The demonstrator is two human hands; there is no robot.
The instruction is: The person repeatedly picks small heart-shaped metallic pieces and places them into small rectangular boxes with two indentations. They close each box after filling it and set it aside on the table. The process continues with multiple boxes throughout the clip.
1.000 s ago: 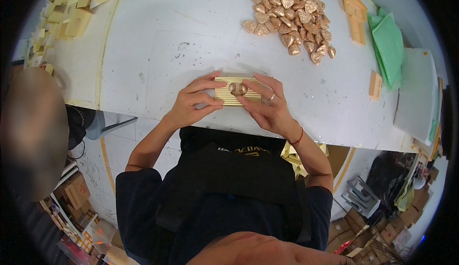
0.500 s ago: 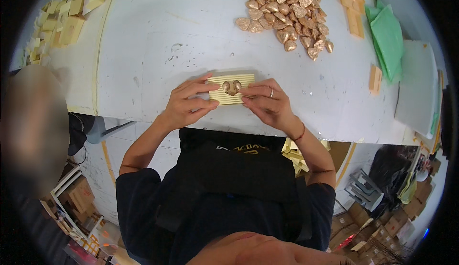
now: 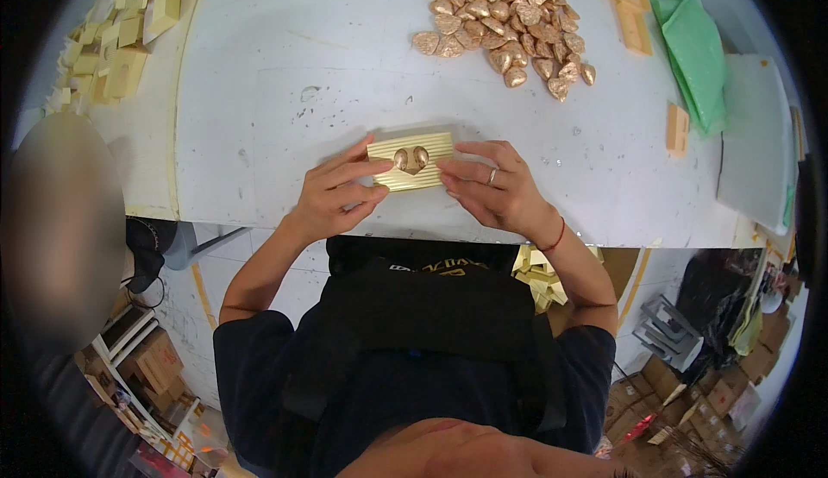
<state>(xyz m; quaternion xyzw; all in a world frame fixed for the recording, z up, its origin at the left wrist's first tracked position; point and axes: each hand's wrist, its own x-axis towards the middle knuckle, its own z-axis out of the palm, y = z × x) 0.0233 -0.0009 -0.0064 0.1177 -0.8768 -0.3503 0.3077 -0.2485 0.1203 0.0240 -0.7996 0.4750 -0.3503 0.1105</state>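
Tabletop [image 3: 285,90]: gold box [image 3: 411,161], heart-shaped piece [image 3: 411,159] inside

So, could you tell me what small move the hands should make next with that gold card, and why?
Probably press the gold heart down so it sits fully in the ribbed gold card. The left hand and right hand pinch the card's two ends on the white table, and the heart already sits in the middle opening. Whether it is level is too small to tell.
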